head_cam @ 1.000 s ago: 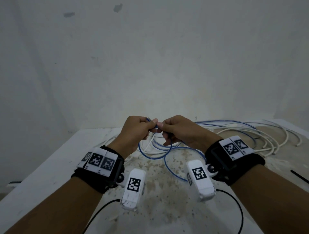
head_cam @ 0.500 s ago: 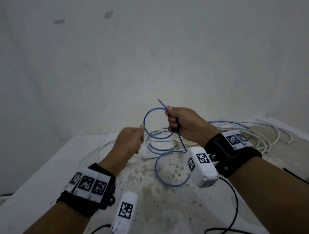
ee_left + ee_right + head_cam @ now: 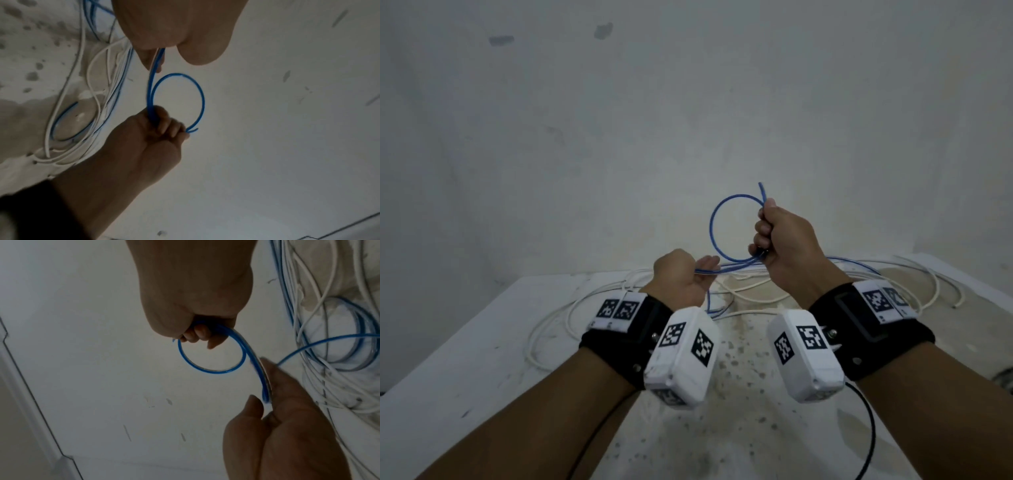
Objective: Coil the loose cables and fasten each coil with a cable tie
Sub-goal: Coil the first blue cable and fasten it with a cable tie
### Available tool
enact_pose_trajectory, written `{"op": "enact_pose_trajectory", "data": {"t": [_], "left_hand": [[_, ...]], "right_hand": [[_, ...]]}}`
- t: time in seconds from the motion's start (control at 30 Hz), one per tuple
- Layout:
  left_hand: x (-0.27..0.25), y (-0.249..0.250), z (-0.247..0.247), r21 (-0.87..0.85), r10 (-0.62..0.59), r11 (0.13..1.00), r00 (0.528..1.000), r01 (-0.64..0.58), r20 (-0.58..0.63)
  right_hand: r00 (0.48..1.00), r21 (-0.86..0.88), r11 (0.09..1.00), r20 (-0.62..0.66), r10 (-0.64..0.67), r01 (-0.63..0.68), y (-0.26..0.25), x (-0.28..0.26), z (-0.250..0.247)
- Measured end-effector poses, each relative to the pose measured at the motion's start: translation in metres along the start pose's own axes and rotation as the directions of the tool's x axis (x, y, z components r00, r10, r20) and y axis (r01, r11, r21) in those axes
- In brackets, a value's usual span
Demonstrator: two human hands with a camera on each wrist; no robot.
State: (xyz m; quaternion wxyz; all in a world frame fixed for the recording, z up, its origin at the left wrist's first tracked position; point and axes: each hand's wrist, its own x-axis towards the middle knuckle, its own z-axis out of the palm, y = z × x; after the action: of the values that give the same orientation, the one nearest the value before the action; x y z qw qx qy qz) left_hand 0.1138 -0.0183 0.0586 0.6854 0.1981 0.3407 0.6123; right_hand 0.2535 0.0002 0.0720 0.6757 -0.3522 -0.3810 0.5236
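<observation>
While loose white cables [image 3: 571, 310] sprawl over the speckled white worktop [image 3: 465, 370] from nine to three o'clock — tangled with more blue strands — the thin blue cable [image 3: 711, 226] is lifted clear of them against the pale wall [image 3: 688, 102]. Raised at one o'clock, the right hand [image 3: 782, 246] fists round a single round loop, its cut end poking up. Lower, the left hand [image 3: 681, 281] pinches the trailing strands between thumb and fingers.
</observation>
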Motion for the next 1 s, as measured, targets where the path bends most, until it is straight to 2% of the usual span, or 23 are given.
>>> {"op": "enact_pose_trajectory", "data": {"t": [0.1, 0.17, 0.23, 0.33, 0.47, 0.6, 0.8, 1.0], "left_hand": [[0.002, 0.000, 0.002, 0.159, 0.108, 0.981, 0.994, -0.111, 0.029], [0.009, -0.002, 0.001, 0.289, 0.204, 0.938, 0.979, -0.194, -0.004], [0.014, -0.003, 0.000, 0.432, 0.311, 0.856, 0.950, -0.284, 0.009], [0.013, 0.005, -0.002, 0.594, 0.432, 0.693, 0.895, -0.408, 0.111], [0.006, 0.018, -0.005, 0.580, 0.452, 0.662, 0.870, -0.475, 0.198], [0.002, 0.025, -0.005, 0.635, 0.494, 0.558, 0.829, -0.535, 0.264], [-0.002, 0.036, -0.015, 0.663, 0.499, 0.476, 0.798, -0.579, 0.339], [0.003, 0.046, -0.027, 0.654, 0.522, 0.458, 0.778, -0.602, 0.350]], "right_hand": [[1.000, 0.022, 1.000, -0.014, 0.015, -0.015, -0.005, 0.000, -0.009], [1.000, 0.035, 0.999, 0.004, 0.029, -0.029, -0.006, 0.000, -0.011], [0.998, 0.048, 0.997, 0.040, 0.052, -0.053, -0.003, 0.000, -0.009], [0.987, 0.063, 0.991, 0.113, 0.112, -0.119, 0.002, -0.004, -0.005], [0.978, 0.017, 0.987, 0.138, 0.157, -0.161, 0.013, -0.012, 0.002], [0.976, 0.015, 0.985, 0.134, 0.169, -0.173, 0.021, -0.017, 0.009], [0.974, 0.022, 0.982, 0.135, 0.181, -0.186, 0.027, -0.015, 0.016], [0.954, 0.000, 0.975, 0.203, 0.220, -0.224, 0.034, -0.017, 0.021]]}}
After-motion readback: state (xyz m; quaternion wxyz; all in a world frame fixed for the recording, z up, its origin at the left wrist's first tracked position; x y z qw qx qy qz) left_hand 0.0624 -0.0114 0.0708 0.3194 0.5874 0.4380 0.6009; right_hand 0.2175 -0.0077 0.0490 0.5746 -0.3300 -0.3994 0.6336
